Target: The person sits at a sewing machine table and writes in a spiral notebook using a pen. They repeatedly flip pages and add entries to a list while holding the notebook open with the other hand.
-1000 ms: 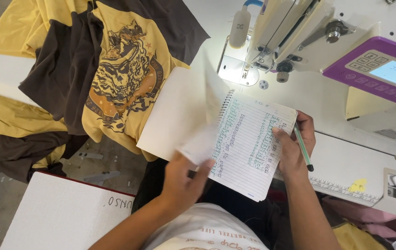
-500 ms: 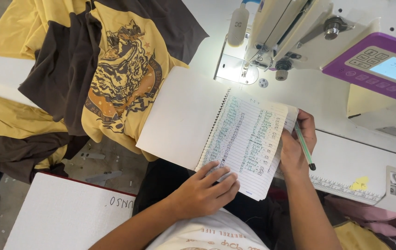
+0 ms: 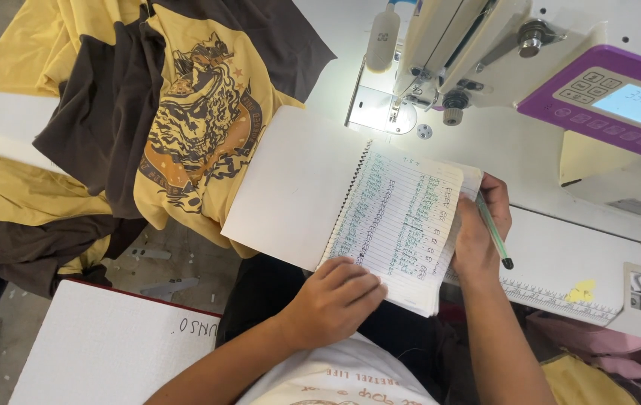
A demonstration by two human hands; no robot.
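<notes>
Two hands on notebook (image 3: 388, 217): left hand (image 3: 339, 296) now flat on the turned page's lower edge, right hand (image 3: 481, 240) clamping pen (image 3: 494, 234) and notebook edge.

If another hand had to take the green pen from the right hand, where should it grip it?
Probably the dark lower tip end of the green pen, coming from the table side on the right. That end sticks clear below the right hand; the upper shaft is wrapped by fingers against the notebook.
</notes>
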